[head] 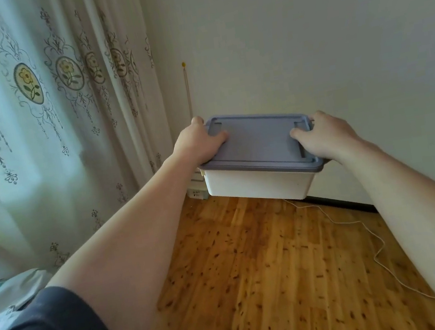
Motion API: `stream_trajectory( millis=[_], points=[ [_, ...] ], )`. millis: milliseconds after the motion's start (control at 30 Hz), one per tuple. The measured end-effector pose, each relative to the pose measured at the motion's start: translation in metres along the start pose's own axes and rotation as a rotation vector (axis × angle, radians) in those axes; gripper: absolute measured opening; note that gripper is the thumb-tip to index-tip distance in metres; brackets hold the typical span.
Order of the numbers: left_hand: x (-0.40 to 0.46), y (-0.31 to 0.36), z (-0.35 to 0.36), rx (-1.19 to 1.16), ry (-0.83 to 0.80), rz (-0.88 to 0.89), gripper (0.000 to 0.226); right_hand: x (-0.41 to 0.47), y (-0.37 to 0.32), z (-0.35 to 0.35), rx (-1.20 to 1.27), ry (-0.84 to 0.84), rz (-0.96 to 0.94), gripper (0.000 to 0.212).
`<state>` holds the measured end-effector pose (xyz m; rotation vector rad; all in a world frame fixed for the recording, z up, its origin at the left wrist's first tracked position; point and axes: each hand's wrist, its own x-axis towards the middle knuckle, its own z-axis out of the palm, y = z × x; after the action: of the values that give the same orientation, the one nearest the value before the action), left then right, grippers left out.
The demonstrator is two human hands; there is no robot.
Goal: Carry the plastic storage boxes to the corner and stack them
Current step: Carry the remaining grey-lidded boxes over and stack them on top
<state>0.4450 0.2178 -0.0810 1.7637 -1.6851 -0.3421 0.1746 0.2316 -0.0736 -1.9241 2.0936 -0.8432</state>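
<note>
A: Where is the storage box (259,158) right now?

B: Held off the wooden floor (268,270), out at arm's length, close to the corner where the curtain (46,105) meets the wall (304,38). It has a white tub under a grey-purple lid (259,141).

A: How is it gripped?

B: The left hand (199,146) clasps the left short end, thumb lying on the lid and fingers curled under the rim. The right hand (325,136) does the same on the right end, thumb pressed on top by the handle recess. One hand at each end likely keeps it level and the lid pinned down.

A: Is there a box underneath to stack on?

B: Something pale with a yellowish edge (198,180) peeks out low behind the left corner, against the wall. I cannot tell whether it is another box.

A: Anything in the way?

B: A thin white cable (360,224) trails across the boards below, well clear of the box.

A: Any writing or brand?

B: None readable on the lid or tub.
</note>
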Motion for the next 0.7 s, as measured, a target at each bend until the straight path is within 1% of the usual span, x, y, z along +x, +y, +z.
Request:
stream_trajectory(
  millis=[67,167,300,533,700],
  points=[
    [0.015,0.008,0.008,0.002,0.012,-0.009,0.076,0.02,0.006,0.001,0.004,-0.013,-0.014,0.055],
    [0.041,0.019,0.02,0.015,0.042,-0.022,0.067,0.053,0.015,-0.002,0.019,-0.002,-0.034,0.055],
    [0.066,0.028,0.026,0.026,0.058,-0.044,0.061,0.086,0.019,0.0,0.052,-0.014,-0.039,0.049],
    [0.113,0.023,0.033,0.053,0.094,-0.049,0.063,0.141,0.009,0.017,0.066,-0.026,-0.066,0.054],
    [0.16,0.008,0.042,0.037,0.102,-0.042,0.064,0.188,-0.001,0.038,0.062,-0.024,-0.067,0.053]
  ],
)
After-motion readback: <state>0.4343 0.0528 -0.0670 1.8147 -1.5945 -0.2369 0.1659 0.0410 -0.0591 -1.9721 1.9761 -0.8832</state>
